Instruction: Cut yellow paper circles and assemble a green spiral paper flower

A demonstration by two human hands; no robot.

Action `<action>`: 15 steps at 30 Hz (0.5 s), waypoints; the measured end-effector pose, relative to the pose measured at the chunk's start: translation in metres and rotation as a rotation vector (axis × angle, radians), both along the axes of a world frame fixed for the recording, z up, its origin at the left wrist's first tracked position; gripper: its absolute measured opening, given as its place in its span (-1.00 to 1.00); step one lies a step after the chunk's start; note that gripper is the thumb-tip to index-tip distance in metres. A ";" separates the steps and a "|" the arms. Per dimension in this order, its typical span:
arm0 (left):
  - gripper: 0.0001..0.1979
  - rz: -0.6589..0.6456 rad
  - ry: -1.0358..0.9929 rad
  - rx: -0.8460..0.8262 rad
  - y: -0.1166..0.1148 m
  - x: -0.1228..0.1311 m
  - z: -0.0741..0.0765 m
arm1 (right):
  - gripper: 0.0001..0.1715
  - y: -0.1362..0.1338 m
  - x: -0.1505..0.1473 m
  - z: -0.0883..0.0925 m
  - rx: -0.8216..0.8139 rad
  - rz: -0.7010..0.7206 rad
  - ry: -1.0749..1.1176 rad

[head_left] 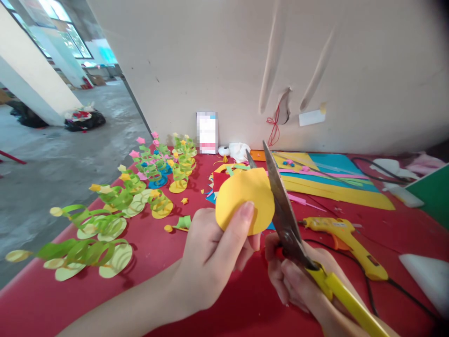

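Observation:
Between the thumb and fingers of my left hand [217,262] is a roughly round piece of yellow paper [242,196], with a small corner sticking out at its upper right. My right hand [301,281] is wrapped round yellow-handled scissors [287,224]. Their blades are spread apart and point up and away from me. One blade runs along the right edge of the paper; the other is partly hidden behind it. Paper scraps [231,168] lie on the table behind the yellow piece.
Rows of green paper spirals [178,173] on round bases stand at the left of the red table [147,299]. A yellow glue gun [347,238] with a black cord lies at right. Coloured paper sheets [351,201] are behind it. A phone [206,133] leans against the wall.

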State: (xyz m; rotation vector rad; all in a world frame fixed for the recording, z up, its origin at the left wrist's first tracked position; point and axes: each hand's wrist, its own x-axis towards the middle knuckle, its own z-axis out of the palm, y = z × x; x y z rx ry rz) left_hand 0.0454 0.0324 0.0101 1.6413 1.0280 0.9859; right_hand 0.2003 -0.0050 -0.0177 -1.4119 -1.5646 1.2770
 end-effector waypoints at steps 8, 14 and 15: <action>-0.53 0.007 -0.051 0.037 -0.002 0.000 -0.004 | -0.73 0.000 -0.002 0.000 0.041 -0.004 -0.041; -0.56 0.029 -0.095 0.048 -0.001 0.000 -0.003 | -0.71 0.000 0.002 0.000 0.072 -0.011 -0.088; -0.57 0.040 -0.108 0.042 -0.001 0.000 -0.003 | -0.71 0.000 0.002 0.000 0.063 -0.011 -0.093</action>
